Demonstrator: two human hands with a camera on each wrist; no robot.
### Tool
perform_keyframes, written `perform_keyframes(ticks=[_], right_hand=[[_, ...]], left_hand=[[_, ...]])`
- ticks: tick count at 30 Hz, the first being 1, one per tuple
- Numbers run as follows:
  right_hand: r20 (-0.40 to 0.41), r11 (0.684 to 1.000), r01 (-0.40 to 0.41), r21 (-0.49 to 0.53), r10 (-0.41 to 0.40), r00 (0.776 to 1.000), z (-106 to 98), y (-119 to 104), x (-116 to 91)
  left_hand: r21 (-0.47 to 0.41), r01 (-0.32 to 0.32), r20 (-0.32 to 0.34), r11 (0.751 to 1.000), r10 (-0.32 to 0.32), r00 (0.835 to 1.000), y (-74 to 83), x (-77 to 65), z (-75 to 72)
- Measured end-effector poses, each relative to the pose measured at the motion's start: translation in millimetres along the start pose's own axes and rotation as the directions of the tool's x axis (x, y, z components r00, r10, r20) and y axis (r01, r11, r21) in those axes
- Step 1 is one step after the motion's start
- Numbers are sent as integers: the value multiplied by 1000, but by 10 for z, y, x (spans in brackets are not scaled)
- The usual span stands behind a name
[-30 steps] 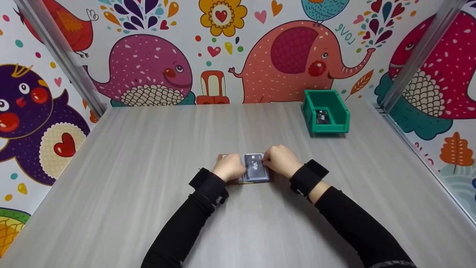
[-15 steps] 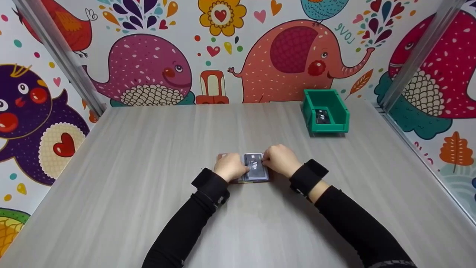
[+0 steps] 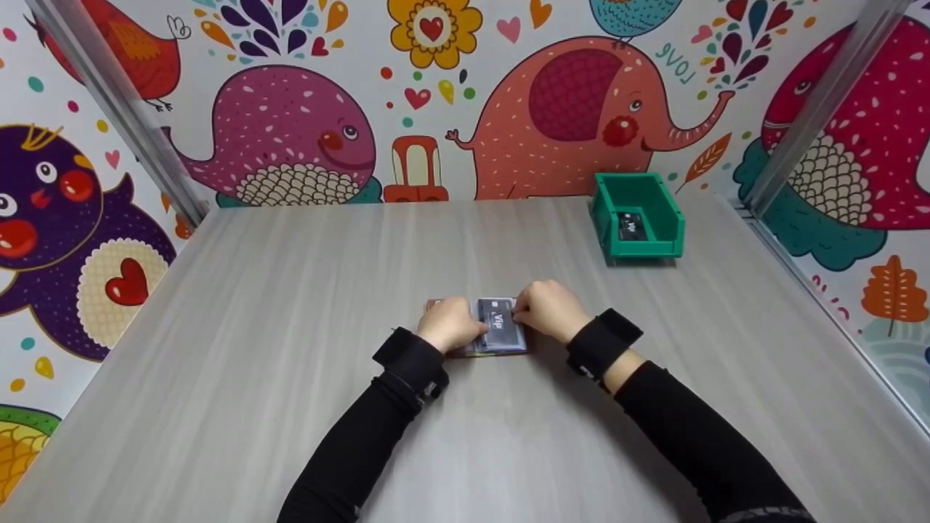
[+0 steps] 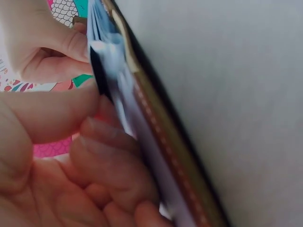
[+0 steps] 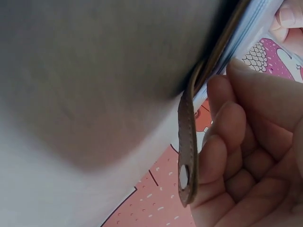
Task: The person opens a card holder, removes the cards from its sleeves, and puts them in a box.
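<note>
While L hand (image 3: 449, 323) pinches blk Vip card (image 3: 500, 327) at card wallet (image 4: 164, 137), R hand (image 3: 548, 312) pinches wallet's clear sleeve (image 5: 242, 35); green bin (image 3: 643, 250) beyond wallet.

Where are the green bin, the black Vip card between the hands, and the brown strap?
Green bin (image 3: 644, 250), head view: its front wall.
Black Vip card (image 3: 500, 324), head view: its printed face.
Brown strap (image 5: 188, 137), right wrist view: its stitched middle.

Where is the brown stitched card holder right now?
In the head view, the card holder is near the middle of the pale table, partly under the left hand, right hand at its edge; the green plastic bin stands farther back, to the right.
</note>
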State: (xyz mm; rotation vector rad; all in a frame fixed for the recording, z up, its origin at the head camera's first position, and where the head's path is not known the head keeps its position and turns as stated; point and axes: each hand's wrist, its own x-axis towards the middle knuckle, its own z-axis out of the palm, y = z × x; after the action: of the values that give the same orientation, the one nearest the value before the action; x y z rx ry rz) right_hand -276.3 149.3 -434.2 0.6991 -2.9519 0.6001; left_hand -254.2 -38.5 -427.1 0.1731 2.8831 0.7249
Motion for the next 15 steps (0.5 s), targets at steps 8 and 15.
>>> perform_keyframes(ticks=[8, 15], right_hand=[[-9, 999, 28, -17, -28, 1000, -1, 0, 4], [-21, 999, 32, -19, -32, 999, -6, 2, -1]], left_hand=[[25, -20, -10, 999, 21, 1000, -8, 8, -1], [15, -11, 5, 1000, 11, 1000, -14, 15, -3]])
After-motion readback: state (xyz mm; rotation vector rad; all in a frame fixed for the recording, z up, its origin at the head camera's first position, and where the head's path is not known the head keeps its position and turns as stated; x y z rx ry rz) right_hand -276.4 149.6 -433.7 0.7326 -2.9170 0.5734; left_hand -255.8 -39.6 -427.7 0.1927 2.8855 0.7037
